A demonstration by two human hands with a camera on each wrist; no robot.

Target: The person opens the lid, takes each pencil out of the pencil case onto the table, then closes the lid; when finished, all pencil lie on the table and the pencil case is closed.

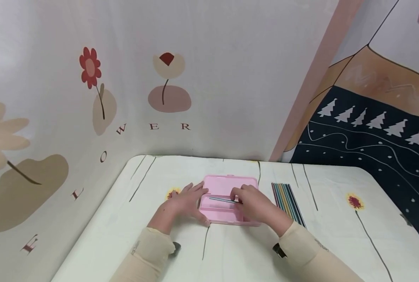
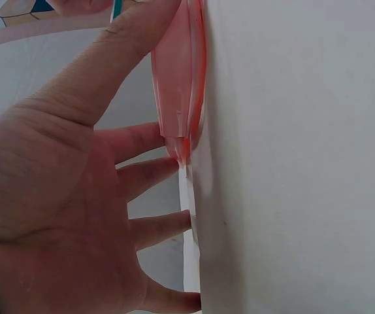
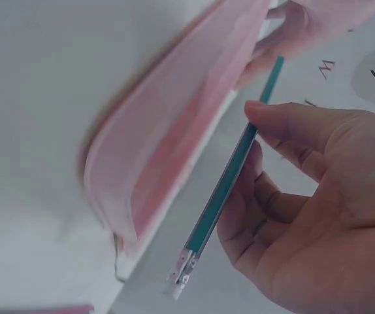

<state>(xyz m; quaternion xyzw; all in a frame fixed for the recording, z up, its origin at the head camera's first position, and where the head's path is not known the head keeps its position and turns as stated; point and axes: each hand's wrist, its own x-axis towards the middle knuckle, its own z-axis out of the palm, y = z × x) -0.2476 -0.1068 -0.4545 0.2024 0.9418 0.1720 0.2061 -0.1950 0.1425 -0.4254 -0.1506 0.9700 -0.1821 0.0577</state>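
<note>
An open pink pencil case [image 1: 214, 216] lies on the table, its lid [image 1: 227, 185] folded back flat on the far side and its tray divided into compartments. My right hand [image 1: 253, 203] pinches a teal pencil [image 3: 223, 183] between thumb and fingers, over the tray. The pencil's metal band and pale eraser end show in the right wrist view. At the case's left side, my left hand [image 1: 185, 204] has its fingers spread and straight. Its thumb [image 2: 109, 72] touches the near left corner, and the other fingertips reach along the side towards the lid.
Several coloured pencils [image 1: 287, 201] lie side by side in a row to the right of the case. The white table cover [image 1: 329, 239] has printed flowers and stems. A wall with painted flowers and letters borders the table at the back and left; a dark tree-patterned hanging [image 1: 368, 145] is at right.
</note>
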